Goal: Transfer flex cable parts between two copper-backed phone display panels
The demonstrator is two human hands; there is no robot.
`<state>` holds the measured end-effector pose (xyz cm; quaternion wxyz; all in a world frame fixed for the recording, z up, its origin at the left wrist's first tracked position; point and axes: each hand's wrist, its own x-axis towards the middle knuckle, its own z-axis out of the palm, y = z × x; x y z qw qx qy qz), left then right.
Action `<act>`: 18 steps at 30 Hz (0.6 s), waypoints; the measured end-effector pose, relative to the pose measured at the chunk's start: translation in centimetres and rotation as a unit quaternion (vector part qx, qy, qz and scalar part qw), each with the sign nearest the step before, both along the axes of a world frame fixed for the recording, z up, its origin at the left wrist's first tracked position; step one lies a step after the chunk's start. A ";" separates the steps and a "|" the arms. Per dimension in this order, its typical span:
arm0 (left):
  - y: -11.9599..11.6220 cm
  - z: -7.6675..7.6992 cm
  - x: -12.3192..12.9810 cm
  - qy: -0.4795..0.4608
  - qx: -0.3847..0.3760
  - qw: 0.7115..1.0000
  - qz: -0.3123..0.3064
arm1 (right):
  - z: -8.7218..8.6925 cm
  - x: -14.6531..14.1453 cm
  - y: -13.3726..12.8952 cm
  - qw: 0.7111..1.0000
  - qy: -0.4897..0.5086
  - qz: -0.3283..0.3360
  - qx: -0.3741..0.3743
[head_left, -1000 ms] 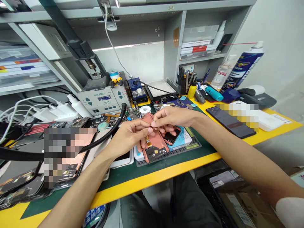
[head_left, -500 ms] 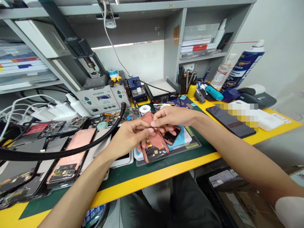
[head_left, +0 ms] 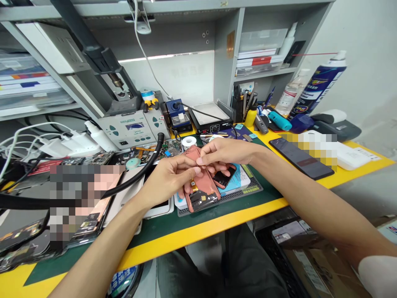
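Note:
A pink phone frame (head_left: 204, 182) with a black, shiny lower end lies tilted under my two hands, over a blue-and-white box (head_left: 238, 182). My left hand (head_left: 175, 176) is closed at the frame's left edge, its thumb across the pink surface. From the right, my right hand (head_left: 220, 154) meets it, thumb and forefinger pinched together near the left fingertips. Whatever is in that pinch is too small to make out. The other right fingers curl above a smaller dark, pink-edged phone part (head_left: 226, 176) beside the frame.
Phone housings (head_left: 122, 192) fill the left side, crossed by a thick black hose (head_left: 133, 180). Circuit boards and a solder roll (head_left: 189, 142) sit behind my hands. A dark phone (head_left: 300, 159) lies right; a blue spray can (head_left: 319, 87) stands behind it.
The view has shifted very slightly. Both hands keep nearly the same pose on the pink phone frame.

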<state>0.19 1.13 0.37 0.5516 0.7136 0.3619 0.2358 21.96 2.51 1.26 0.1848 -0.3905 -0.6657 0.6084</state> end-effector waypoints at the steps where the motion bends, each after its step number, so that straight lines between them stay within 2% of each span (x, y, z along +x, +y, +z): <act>1: 0.0 0.0 0.0 0.001 0.002 1.000 0.001 | -0.1 0.0 0.0 1.000 -0.001 0.000 0.001; 7: -0.1 0.1 -0.1 0.012 0.006 1.000 0.009 | -0.2 0.0 0.0 1.000 -0.009 -0.006 0.008; 18: -0.1 0.0 0.0 0.030 0.017 0.999 0.012 | 0.6 -0.2 -0.4 0.999 -0.027 -0.013 0.011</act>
